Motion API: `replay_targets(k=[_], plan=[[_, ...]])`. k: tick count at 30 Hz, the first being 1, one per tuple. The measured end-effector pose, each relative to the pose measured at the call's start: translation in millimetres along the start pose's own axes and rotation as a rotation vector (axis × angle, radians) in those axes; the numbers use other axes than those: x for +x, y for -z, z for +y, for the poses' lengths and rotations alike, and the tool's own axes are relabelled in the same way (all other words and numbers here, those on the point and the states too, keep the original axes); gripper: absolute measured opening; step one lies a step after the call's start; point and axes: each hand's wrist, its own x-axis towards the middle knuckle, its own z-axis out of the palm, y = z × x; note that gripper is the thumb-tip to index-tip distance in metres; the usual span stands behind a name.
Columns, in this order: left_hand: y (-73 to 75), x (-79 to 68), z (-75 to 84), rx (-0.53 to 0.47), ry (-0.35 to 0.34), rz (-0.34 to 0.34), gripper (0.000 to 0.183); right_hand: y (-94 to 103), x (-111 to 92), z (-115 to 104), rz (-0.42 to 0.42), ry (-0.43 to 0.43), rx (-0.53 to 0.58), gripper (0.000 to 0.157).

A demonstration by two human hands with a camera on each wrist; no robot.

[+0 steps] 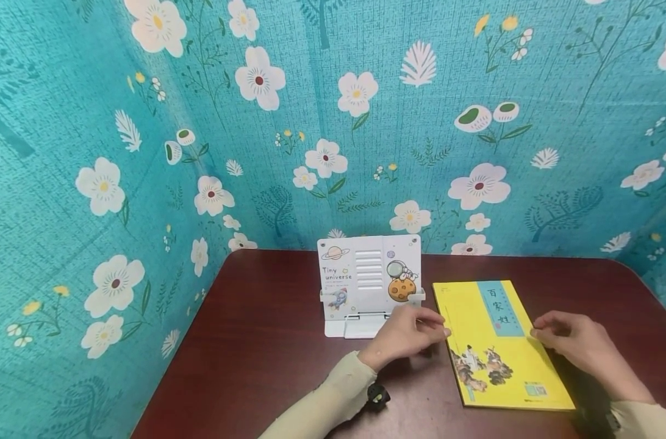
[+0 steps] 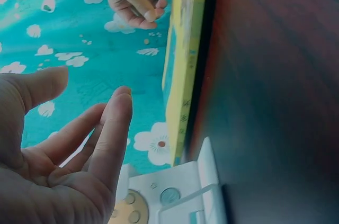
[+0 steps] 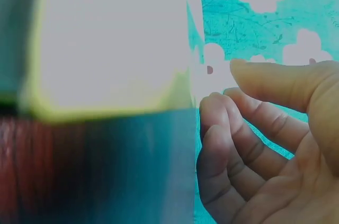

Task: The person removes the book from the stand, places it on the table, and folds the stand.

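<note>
A yellow book (image 1: 500, 360) with a blue title strip lies flat, its spine (image 2: 189, 75) showing in the left wrist view. My left hand (image 1: 407, 334) is beside the book's left edge, thumb and fingers apart with nothing between them. Across from it, my right hand (image 1: 577, 341) hovers at the right edge, fingers loosely bent and the thumb (image 3: 280, 82) apart from them. Left of the book stands a white bookstand (image 1: 368, 277), printed with a planet, an astronaut and a rocket; my left hand overlaps its lower right corner in the head view.
The dark red-brown table (image 1: 245, 347) carries the book and the stand. Behind and to the left hangs teal flowered cloth (image 1: 311, 152), reaching the table's back edge. A small black object (image 1: 378, 396) shows beside my left wrist.
</note>
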Motion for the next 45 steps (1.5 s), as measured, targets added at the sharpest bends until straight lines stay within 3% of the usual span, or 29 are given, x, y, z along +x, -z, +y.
replay_targets(k=[5, 12, 19, 26, 32, 45], plan=[[8.0, -0.7, 1.6, -0.02, -0.033, 0.045, 0.027, -3.6, -4, -10, 0.006, 0.022, 0.036, 0.042], [13.4, -0.8, 3.1, -0.045, -0.07, 0.098, 0.026, -11.9, -9, -37, 0.098, 0.18, 0.047, 0.027], [18.3, -2.0, 5.1, -0.087, -0.132, 0.182, 0.021, -15.5, -8, -64, 0.049, 0.216, 0.122, 0.03], [21.2, -4.1, 5.6, -0.088, -0.18, 0.231, 0.019, -18.0, -8, -77, 0.01, 0.243, 0.206, 0.029], [27.0, -7.5, 2.7, -0.072, -0.214, 0.301, 0.018, -22.4, -5, -88, 0.022, 0.316, 0.18, 0.024], [46.5, -16.6, -6.6, -0.105, -0.176, 0.403, 0.021, -22.4, -1, -105, 0.028, 0.342, 0.196, 0.021]])
